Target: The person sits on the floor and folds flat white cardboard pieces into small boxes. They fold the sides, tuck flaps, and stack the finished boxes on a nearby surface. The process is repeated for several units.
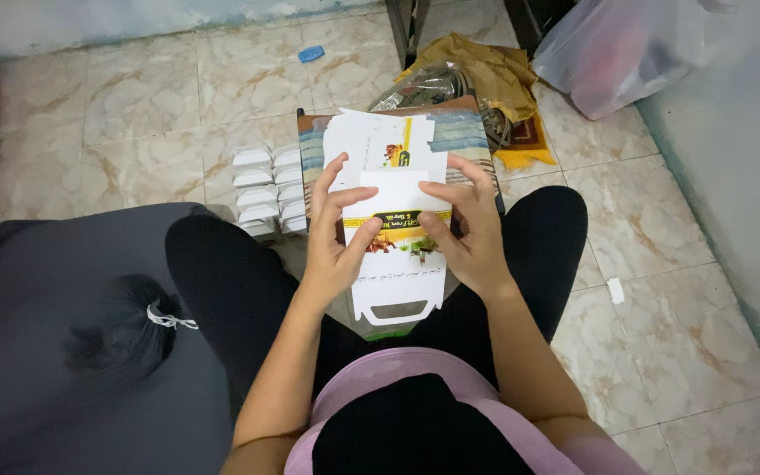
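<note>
While the person sits cross-legged on the marble floor tiles (134, 114), both hands close on a flat white carton blank (398, 264) held above the lap. The left hand (334, 230) grips its left edge, fingers curled over the top and the thumb pressed onto the printed band at the middle. The right hand (466, 230) grips the right edge the same way, its thumb meeting the band from the other side — so the blank lies pinched between the two thumbs in front and the fingers (334, 172) behind.

The blank is unfolded white card with a dark and yellow printed strip across its centre, small coloured pictures below that, and a cut-out handle slot at the end nearest the body. Just beyond the fingertips lies a stack of similar printed sheets (380, 141) on a striped board (468, 132). To the left of the left hand's fingers stand two rows of folded white boxes (266, 189) — a dark tied bag (90, 334) rests further left
</note>
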